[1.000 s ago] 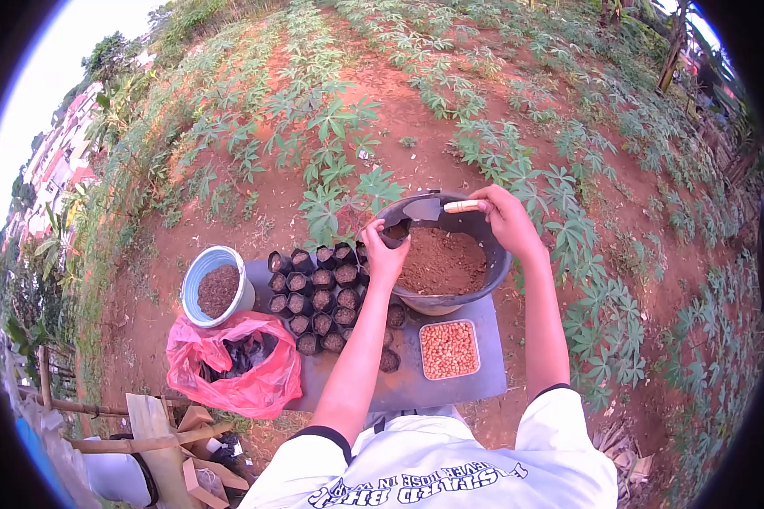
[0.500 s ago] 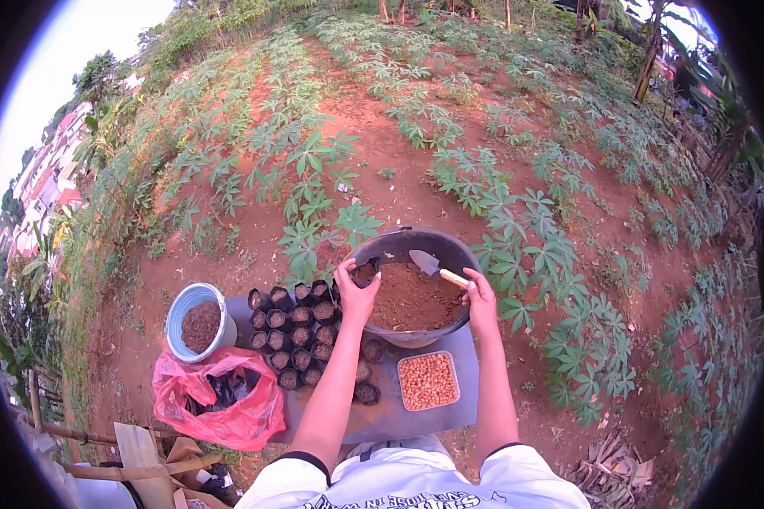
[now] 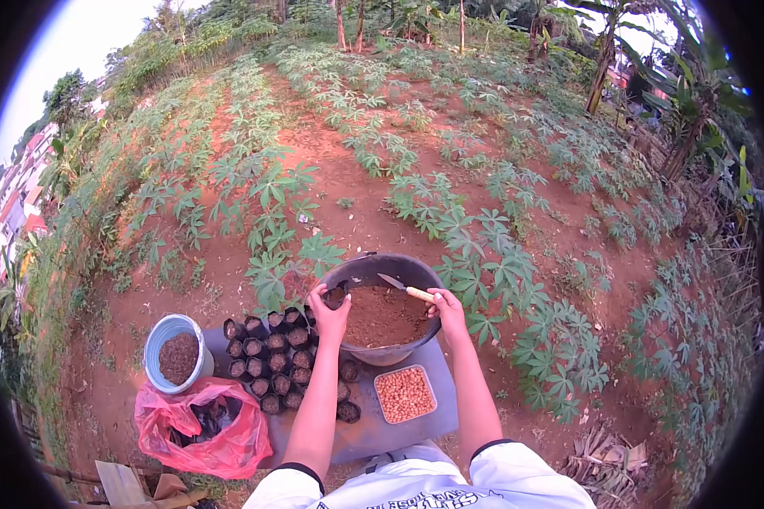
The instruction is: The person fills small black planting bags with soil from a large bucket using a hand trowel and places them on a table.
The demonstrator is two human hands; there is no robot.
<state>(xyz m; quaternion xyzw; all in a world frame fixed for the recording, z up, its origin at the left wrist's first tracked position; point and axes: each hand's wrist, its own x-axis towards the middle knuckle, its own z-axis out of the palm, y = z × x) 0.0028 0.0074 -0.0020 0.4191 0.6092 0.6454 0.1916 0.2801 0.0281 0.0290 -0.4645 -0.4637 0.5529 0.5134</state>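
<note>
Brown soil partly fills a large black basin. At its left inner side my left hand is closed on a small black planting bag with soil in it. My right hand grips the pale handle of a small trowel over the basin's right side; the metal blade points left, above the soil. Left of the basin, rows of soil-filled black bags stand close together. In front of the basin lies a clear square box of orange-yellow kernels.
A grey table bears these things. A light blue pail of dark soil stands at its left edge, beside a pink plastic bag with black plastic inside. Leafy plants grow in rows beyond and to the right.
The view has shifted, so the basin and table sit lower and further left. The trowel has turned, its blade now seen nearly edge-on. Both hands keep their holds.
</note>
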